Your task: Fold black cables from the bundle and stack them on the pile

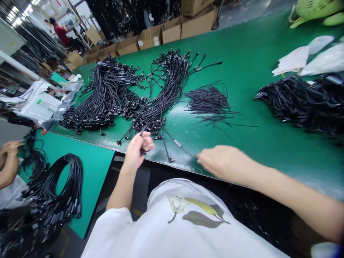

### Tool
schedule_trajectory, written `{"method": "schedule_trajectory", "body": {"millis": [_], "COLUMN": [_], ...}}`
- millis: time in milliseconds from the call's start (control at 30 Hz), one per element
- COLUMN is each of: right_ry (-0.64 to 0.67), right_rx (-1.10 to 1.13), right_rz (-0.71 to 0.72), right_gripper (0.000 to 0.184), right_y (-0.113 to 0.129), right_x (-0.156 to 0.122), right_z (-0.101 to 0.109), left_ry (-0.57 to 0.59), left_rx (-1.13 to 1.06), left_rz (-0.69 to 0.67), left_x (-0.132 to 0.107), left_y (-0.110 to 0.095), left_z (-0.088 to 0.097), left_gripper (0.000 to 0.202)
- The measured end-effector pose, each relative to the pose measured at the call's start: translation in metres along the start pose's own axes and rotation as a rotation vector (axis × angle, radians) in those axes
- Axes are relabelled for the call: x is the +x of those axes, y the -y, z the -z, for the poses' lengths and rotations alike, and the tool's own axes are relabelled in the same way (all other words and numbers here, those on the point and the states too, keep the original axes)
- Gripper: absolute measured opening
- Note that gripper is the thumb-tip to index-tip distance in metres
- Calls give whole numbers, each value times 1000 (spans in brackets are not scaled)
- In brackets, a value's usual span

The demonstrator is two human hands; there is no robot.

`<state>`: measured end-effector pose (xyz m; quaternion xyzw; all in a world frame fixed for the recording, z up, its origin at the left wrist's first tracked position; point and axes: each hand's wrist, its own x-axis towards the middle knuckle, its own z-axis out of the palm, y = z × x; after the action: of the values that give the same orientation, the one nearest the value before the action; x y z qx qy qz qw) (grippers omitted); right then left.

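My left hand (pixel 139 147) is at the front edge of the green table (pixel 258 157), fingers curled around part of a black cable (pixel 143 129). A dark end shows below its fingers. To its right, my right hand (pixel 220 161) is pinched on a thin black cable with a grey sleeve (pixel 177 143), which stretches back toward the pile; its fingertips are slightly blurred. Just behind my left hand lies a long bundle of black cables (pixel 169 89) with small connectors at both ends. Loose black cable ties (pixel 208 100) are heaped behind my right hand.
A larger cable pile (pixel 104 86) is on the left, and more black cables (pixel 309 100) lie at the right near white bags (pixel 325 59). Cardboard boxes (pixel 150 37) line the far edge. At the lower left, a co-worker's hands (pixel 10 148) are beside coiled cables (pixel 72 172).
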<state>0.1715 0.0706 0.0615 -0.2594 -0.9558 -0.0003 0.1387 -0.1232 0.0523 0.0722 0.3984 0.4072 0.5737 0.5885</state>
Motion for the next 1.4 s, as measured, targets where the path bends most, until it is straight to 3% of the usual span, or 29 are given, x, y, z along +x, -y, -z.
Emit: {"method": "schedule_trajectory", "body": {"millis": [33, 100, 200, 300, 367, 500, 667, 800, 933, 1000, 1100, 1233, 1400], "right_ry": [5, -32, -171, -395, -477, -659, -662, -666, -685, -671, -550, -507, -483], "right_rx": [78, 179, 311, 570, 839, 1413, 1917, 1905, 1822, 1881, 1937, 1858, 1954], "right_rz": [73, 73, -154, -395, -539, -798, -831, -782, -748, -762, -694, -575, -587], "right_gripper": [32, 33, 31, 27, 30, 35, 38, 43, 38, 36, 32, 34, 36], "right_y": [12, 25, 18, 7, 9, 22, 28, 42, 51, 49, 42, 36, 27], "right_x": [8, 24, 44, 53, 56, 61, 64, 69, 74, 75, 73, 70, 69], "right_z": [3, 10, 14, -2, -20, -45, -40, -35, -41, -43, -42, -38, -37], "left_ry": [54, 211, 349, 232, 147, 201, 99, 193, 346, 446, 542, 474, 491], "left_rx": [112, 329, 351, 93, -3, -21, -97, 231, 564, 625, 542, 406, -43], "left_rz": [-17, 8, 58, 32, 46, 170, 216, 158, 189, 215, 245, 225, 517], "left_x": [0, -3, -11, -10, -5, 0, -7, -10, -12, -13, -12, -11, -18], "left_y": [7, 22, 38, 43, 44, 56, 76, 82, 81, 79, 78, 81, 80], "left_z": [-11, -31, -48, -55, -60, -72, -74, -67, -56, -51, -44, -47, -68], "left_gripper": [31, 34, 34, 33, 34, 50, 48, 42, 36, 41, 50, 54, 50]}}
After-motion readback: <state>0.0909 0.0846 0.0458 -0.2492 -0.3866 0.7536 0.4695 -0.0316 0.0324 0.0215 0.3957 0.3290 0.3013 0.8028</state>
